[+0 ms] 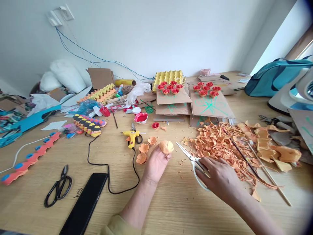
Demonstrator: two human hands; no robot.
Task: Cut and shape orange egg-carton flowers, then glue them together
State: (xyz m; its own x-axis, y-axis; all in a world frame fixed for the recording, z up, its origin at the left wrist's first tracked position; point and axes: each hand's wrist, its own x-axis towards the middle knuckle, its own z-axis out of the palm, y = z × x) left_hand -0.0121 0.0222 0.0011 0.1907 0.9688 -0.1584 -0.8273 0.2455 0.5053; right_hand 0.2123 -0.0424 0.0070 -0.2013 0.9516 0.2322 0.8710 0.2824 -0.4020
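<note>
Pale orange, rounded, faintly ridged cup (pixel 166 147); the left hand (pixel 156 164) pinches it; the right hand (pixel 220 176) grips scissors (pixel 191 157).

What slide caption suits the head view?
Left hand holding an orange cup, right hand holding white-handled scissors, beside heaped orange scraps.

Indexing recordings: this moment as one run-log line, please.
left hand: holding cup | right hand: holding scissors | contact: scissors not touching cup | nearby: orange scraps, glue gun

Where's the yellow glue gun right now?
In the head view, the yellow glue gun lies on the table left of the left hand, just beyond the small orange cups.
</note>
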